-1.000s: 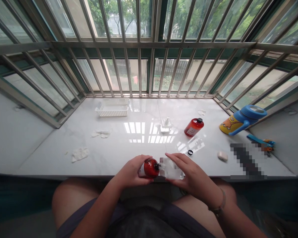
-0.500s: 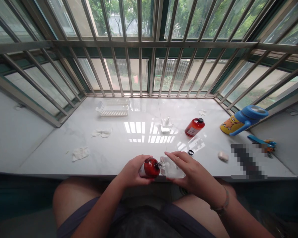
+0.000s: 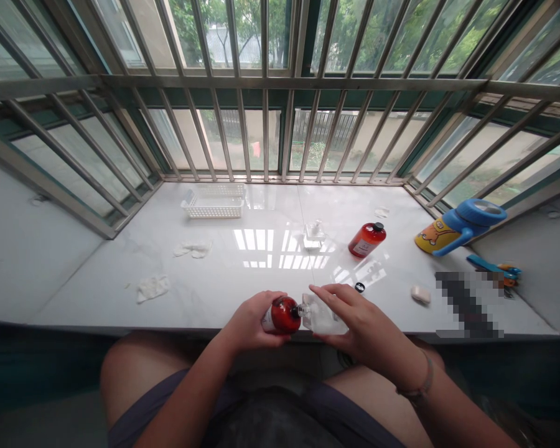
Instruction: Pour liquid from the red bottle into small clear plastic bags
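Observation:
At the front edge of the white counter, my left hand [image 3: 252, 323] is wrapped round a red-amber bottle [image 3: 285, 315] that is tipped to the right. My right hand [image 3: 354, 317] grips a clear glass bottle [image 3: 324, 316], tilted so that its neck points left. The two bottle mouths meet or nearly meet; I cannot tell whether liquid passes between them. Just beyond my right fingers lies a small black cap [image 3: 359, 287]. Farther back are a second red bottle [image 3: 367, 240] with a black cap and a small clear glass bottle [image 3: 314, 235].
A white plastic basket [image 3: 213, 210] sits at the back left. Crumpled tissues [image 3: 152, 289] lie on the left of the counter [image 3: 107, 274]. To the right are a blue and yellow bottle [image 3: 457, 227], a pale soap-like block [image 3: 420, 295] and a blue strap [image 3: 488, 265]. Metal bars [image 3: 289, 127] front the window.
Both hands and the two bottles keep almost the same pose. The view has shifted very slightly, and nothing is taken up or let go.

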The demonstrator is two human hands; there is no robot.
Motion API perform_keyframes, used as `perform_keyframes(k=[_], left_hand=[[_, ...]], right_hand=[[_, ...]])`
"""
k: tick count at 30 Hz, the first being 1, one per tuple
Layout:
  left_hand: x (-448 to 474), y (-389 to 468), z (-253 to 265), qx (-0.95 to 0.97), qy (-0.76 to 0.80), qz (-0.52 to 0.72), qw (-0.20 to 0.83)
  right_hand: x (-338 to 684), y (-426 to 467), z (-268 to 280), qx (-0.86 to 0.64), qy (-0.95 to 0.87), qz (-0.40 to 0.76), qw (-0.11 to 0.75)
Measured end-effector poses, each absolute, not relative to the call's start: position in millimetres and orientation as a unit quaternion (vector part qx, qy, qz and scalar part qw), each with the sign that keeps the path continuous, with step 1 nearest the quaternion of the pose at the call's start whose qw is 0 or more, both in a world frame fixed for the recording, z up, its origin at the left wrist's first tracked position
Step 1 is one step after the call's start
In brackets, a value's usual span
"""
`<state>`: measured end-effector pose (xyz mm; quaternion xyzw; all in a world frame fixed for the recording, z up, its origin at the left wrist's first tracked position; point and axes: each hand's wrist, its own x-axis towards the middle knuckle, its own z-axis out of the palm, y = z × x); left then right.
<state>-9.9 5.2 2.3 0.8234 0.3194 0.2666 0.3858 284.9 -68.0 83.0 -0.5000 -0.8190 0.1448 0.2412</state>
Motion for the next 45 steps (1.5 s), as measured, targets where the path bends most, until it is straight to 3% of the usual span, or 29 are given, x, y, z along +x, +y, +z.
perform_keyframes(k=[45], left_hand=[[-10.7, 7.3, -1.6, 0.812, 0.322, 0.275, 0.401]], right_hand=[[282.5, -65.3, 91.1, -0.477, -0.850, 0.086, 0.208]])
